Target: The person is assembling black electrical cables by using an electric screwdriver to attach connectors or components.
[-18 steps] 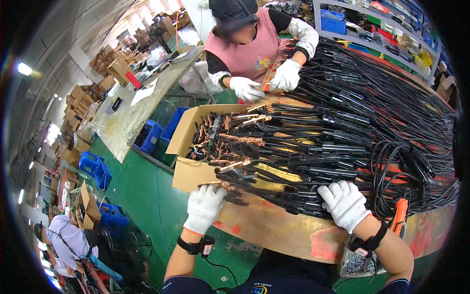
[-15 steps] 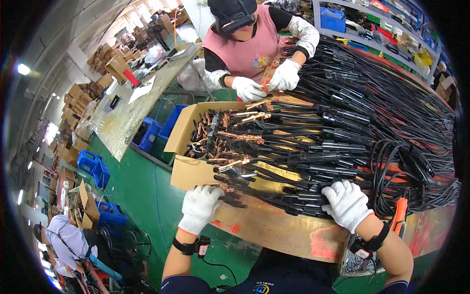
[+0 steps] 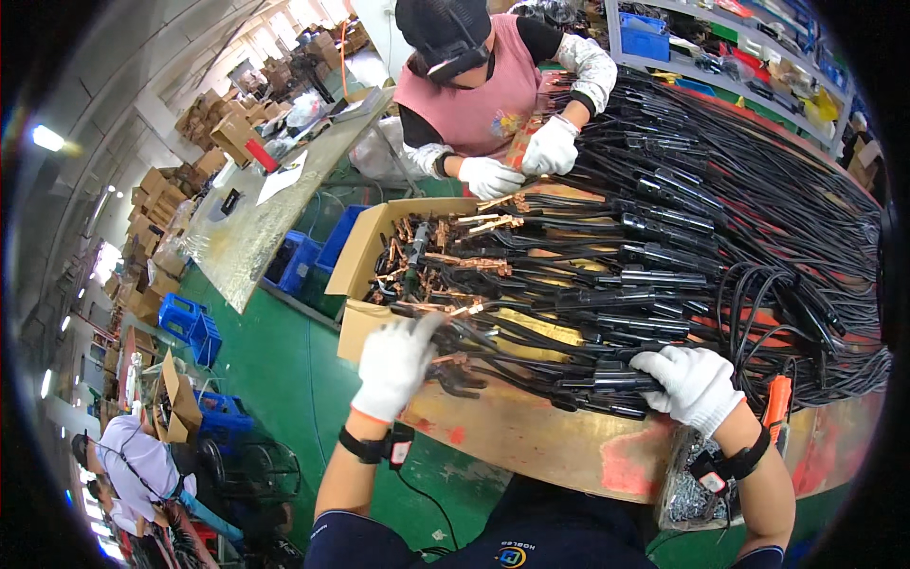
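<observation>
One table point(image 3: 531, 444) bears black cables point(image 3: 758, 185) too many to count, one open cardboard box point(image 3: 355, 248) stands at its left, and the left hand point(image 3: 396, 365) is beside, the right hand point(image 3: 697, 384) on, one near bundle point(image 3: 607, 379), neither grip's closing tellable, glossy black with coppery tips point(image 3: 461, 359) at left.

Black cables point(image 3: 526, 373) are stretching between the left hand point(image 3: 396, 360) and the right hand point(image 3: 697, 384), lying loosely side by side and bending a little along their length. Glossy black oblong housings point(image 3: 607, 381) are lying flat and close together just left of the right hand, whose fingers are touching their right ends. Copper-coloured metal clips point(image 3: 455, 360) are resting just right of the left hand, pointing roughly toward it.
</observation>
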### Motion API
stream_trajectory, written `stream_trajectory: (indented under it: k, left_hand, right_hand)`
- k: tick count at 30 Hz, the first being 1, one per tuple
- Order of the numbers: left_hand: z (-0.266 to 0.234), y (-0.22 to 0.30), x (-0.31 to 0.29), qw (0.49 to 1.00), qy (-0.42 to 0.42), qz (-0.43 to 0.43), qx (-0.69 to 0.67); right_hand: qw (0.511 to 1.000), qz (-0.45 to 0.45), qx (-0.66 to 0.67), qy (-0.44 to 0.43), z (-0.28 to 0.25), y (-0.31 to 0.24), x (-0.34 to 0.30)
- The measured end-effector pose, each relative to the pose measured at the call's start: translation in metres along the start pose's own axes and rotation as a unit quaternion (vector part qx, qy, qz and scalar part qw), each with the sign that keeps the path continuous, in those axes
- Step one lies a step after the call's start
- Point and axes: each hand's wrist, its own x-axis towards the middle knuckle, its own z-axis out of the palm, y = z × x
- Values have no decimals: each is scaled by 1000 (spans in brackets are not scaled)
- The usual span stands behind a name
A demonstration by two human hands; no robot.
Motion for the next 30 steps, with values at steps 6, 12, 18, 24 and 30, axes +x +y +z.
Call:
stream_trajectory:
  k: [6, 12, 18, 24, 30]
  left_hand:
    - [25, 38, -32, 992, 6, 125, 2]
    - [1, 15, -44, 998, -23, 51, 24]
    - [-54, 17, -41, 995, 80, 47, -22]
    - [-64, 40, -39, 982, 27, 24, -183]
    - [-45, 71, -22, 952, 86, 47, -289]
  right_hand:
    - [999, 22, 50, 4, -1, -1, 0]
    - [997, -12, 67, -37, -3, 0, -4]
    - [980, -107, -81, 144, 12, -42, 44]
    - [942, -227, -119, 216, -12, -84, 87]
    - [926, -238, -122, 267, -40, -74, 72]
